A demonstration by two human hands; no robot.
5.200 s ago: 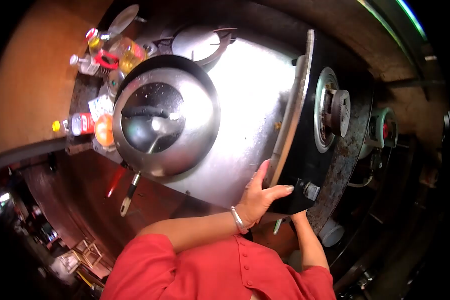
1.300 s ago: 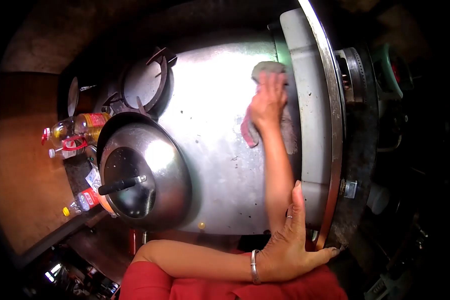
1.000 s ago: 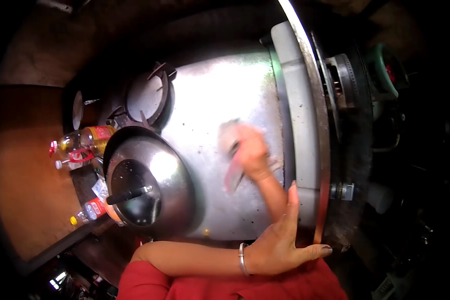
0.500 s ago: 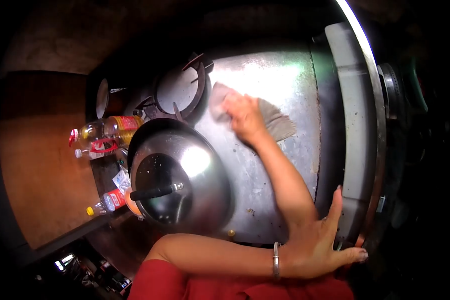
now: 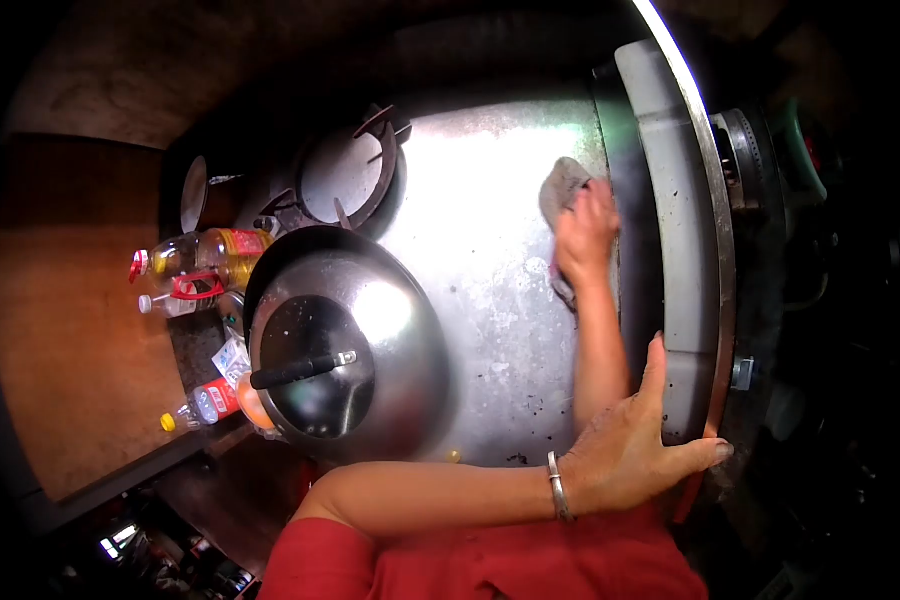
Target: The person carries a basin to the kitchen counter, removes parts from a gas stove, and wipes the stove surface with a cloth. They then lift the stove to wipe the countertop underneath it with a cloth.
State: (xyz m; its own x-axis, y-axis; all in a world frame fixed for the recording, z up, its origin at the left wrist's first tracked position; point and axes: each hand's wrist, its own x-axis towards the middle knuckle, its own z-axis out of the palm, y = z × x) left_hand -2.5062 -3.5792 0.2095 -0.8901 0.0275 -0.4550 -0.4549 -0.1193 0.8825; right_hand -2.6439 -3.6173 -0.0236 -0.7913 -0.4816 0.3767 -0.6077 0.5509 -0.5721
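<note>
I see: domed lid (image 5: 410,370), which a wide sweep could jolt; cloth (image 5: 564,182) on metal surface (image 5: 490,310), clasped by right hand (image 5: 586,235); left hand (image 5: 625,450), thumb and forefinger apart, at raised panel (image 5: 684,210), which might drop unsupported.

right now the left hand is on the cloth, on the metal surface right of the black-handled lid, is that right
Not the left hand: the right hand is on the cloth, on the metal surface right of the black-handled lid, as the head view shows.
</note>
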